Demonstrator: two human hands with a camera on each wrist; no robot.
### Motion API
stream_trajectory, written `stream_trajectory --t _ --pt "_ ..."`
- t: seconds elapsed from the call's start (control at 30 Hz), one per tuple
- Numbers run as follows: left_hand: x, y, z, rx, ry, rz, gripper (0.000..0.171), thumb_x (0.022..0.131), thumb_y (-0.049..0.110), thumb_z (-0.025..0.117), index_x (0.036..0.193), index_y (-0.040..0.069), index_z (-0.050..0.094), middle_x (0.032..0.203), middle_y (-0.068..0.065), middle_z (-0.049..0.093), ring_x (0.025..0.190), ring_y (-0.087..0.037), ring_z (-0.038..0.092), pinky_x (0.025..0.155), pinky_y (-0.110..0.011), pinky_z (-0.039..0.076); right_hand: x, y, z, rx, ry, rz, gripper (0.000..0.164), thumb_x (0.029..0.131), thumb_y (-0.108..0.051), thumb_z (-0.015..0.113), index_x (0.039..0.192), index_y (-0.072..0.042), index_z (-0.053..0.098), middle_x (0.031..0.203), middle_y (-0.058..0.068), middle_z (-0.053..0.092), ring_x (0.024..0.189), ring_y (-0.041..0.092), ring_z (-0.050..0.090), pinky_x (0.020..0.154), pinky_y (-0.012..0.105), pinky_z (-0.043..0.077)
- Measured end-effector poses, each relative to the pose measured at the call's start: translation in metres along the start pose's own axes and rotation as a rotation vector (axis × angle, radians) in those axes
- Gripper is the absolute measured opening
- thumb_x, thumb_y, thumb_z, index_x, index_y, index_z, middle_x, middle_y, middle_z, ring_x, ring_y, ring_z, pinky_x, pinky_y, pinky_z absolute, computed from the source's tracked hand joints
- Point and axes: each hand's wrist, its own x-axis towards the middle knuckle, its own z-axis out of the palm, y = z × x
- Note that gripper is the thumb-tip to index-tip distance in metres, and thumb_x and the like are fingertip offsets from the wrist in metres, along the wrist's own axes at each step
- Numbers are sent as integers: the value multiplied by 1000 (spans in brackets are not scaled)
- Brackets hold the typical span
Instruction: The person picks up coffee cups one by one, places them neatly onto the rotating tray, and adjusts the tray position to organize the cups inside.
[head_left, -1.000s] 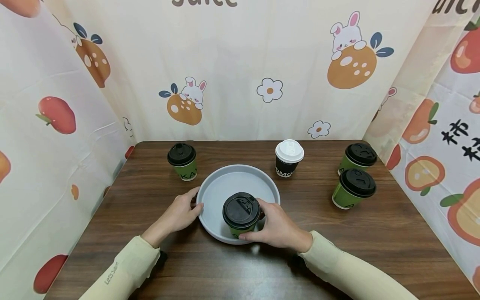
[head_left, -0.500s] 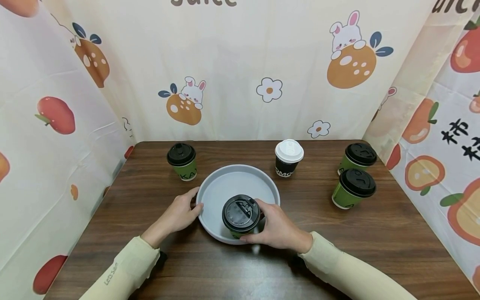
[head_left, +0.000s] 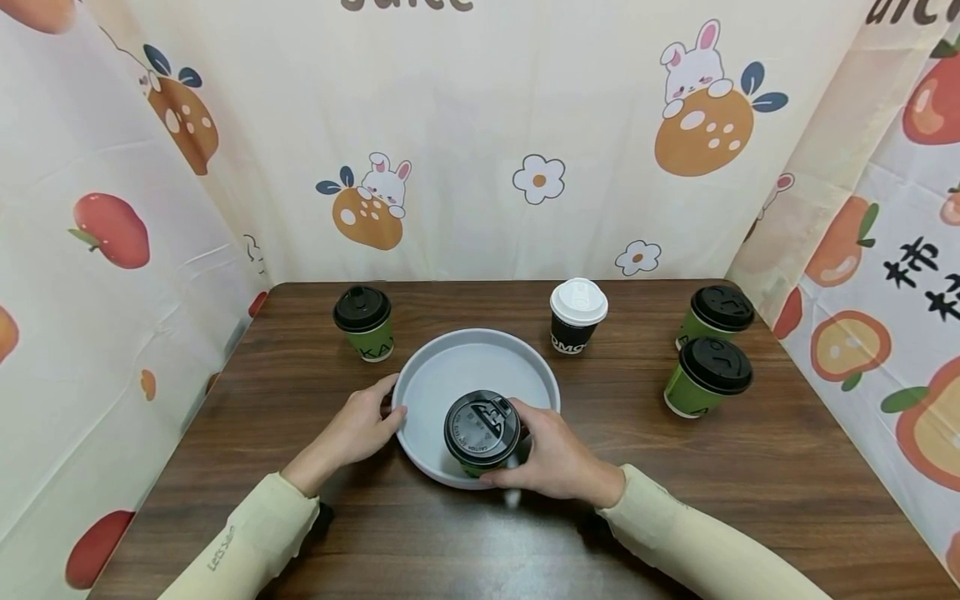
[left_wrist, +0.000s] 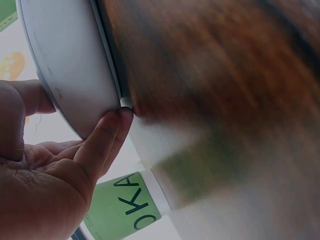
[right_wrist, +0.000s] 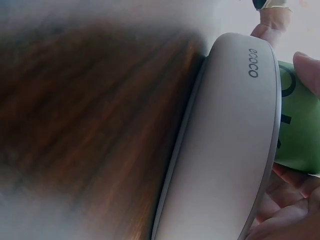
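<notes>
Lidded cup (head_left: 482, 432) in grey tray (head_left: 468, 358), right hand (head_left: 553, 454) gripping

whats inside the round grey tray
One green cup with a black lid, gripped by the right hand, is within the tray. The tray floor directly under the cup is covered, and the lid hides whatever the cup may hold.

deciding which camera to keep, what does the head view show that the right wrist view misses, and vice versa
Only the head view: the white-lidded cup and the three unheld green cups.
Only the right wrist view: the "ecoco" lettering on the tray.
Both: the tray, the held cup, the table, the left hand and the right hand.
</notes>
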Motion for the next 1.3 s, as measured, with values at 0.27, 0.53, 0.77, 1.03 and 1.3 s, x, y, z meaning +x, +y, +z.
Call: stream_trajectory --t 0.27,0.53,0.77,1.03,1.3 --pt "0 0 0 0 -6 -2 59 101 14 61 152 -5 40 139 -27 58 119 -30 64 94 -45 56 0 -2 0 -19 -2 13 77 66 -46 96 131 -28 59 111 -20 68 93 4 65 84 30 55" --pt "0 1 0 4 11 25 55 100 10 61 149 -6 44 133 -25 63 114 -29 67 92 -43 57 0 0 -1 -13 6 -15 78 66 -44 97 132 -26 60 113 -18 68 96 5 65 85 31 55" --pt "-1 1 0 3 19 43 54 99 9 61 148 -6 45 132 -25 63 112 -28 68 90 -42 58 -1 3 -9 -8 -11 -59 88 65 -44 97 140 -24 57 127 -14 66 106 8 64 87 34 57" --pt "-2 1 -1 0 15 37 54 100 9 61 149 -6 45 133 -25 62 113 -28 67 90 -42 58 -4 2 -26 -35 -73 -73 89 67 -37 98 143 -18 56 132 -10 65 112 11 63 93 40 55" --pt "-1 2 0 3 14 20 55 100 11 61 150 -6 43 135 -25 61 115 -29 67 92 -43 57 -8 8 -43 -82 -89 -78 83 70 -29 96 142 -13 58 128 -3 67 108 20 66 92 44 55"
